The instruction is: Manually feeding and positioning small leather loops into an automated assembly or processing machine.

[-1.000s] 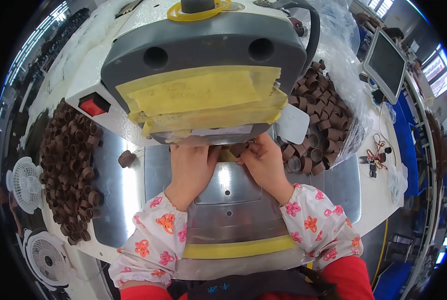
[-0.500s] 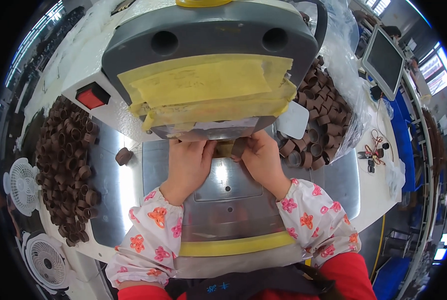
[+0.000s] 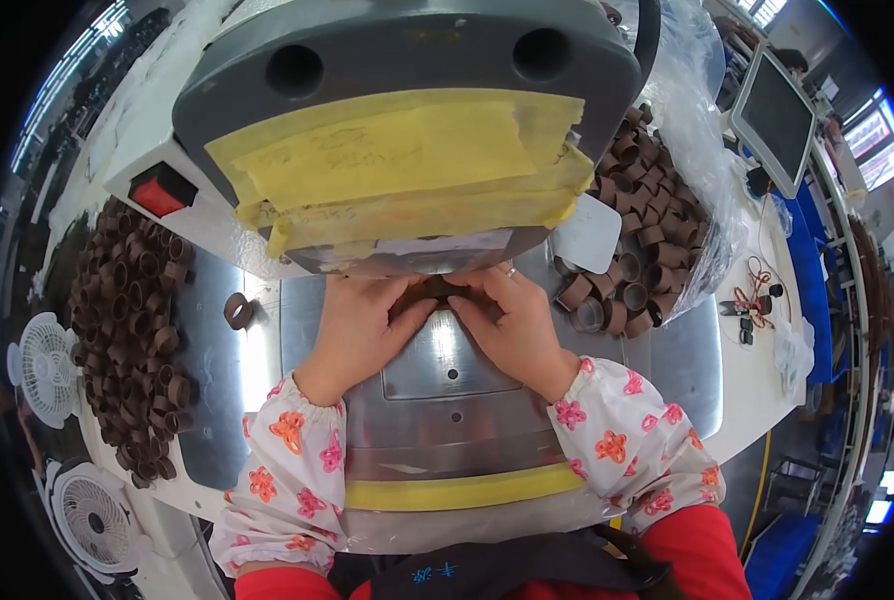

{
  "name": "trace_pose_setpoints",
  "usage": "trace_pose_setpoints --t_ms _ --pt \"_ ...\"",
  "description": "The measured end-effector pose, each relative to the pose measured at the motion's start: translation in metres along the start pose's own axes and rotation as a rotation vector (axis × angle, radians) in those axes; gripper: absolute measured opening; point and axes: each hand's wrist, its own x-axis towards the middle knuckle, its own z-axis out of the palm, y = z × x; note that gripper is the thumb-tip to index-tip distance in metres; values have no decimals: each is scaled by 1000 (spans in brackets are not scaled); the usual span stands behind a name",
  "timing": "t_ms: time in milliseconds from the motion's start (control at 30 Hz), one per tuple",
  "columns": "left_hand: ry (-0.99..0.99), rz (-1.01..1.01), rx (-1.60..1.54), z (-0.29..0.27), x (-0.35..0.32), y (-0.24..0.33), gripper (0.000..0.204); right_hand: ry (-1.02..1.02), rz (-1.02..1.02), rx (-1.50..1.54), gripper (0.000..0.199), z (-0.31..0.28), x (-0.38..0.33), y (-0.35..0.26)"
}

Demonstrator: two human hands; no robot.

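Note:
Both my hands meet under the front of a grey machine head [image 3: 407,60] with yellow tape across it. My left hand [image 3: 367,325] and my right hand [image 3: 512,325] close their fingers and thumbs around a brown ring [image 3: 435,290]. Only a dark strip of this ring shows between the thumbs. The fingertips and whatever the ring sits on are hidden by the machine head. Below the thumbs lies a shiny metal plate [image 3: 437,375] with a small hole. A single brown ring [image 3: 237,311] rests on the metal table surface, left of my left hand.
A large heap of brown rings [image 3: 132,330] lies at the left, another heap [image 3: 647,220] in clear plastic at the right. Close by are a white rounded plate [image 3: 585,235] and a red switch [image 3: 162,190]. White fans [image 3: 92,520] stand far left; a monitor [image 3: 775,120] is at the right.
My right hand has brought the brown ring inward, and both hands now close around it. The yellowish piece between them is covered. The lone ring on the left has turned, showing its opening.

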Motion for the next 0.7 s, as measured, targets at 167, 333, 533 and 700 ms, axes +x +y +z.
trace_pose_setpoints --t_ms 167,333,533,700 --pt "-5 -54 3 -3 6 7 16 10 -96 -72 8 -2 1 10" --pt "20 -158 56 5 7 8 18 -24 -204 -228 5 -6 8 14" --pt "61 -165 164 11 16 4 21 -89 -115 -218 4 -10 20 14" --pt "14 -142 157 15 14 -4 19 -31 -194 -194 5 -6 22 25"
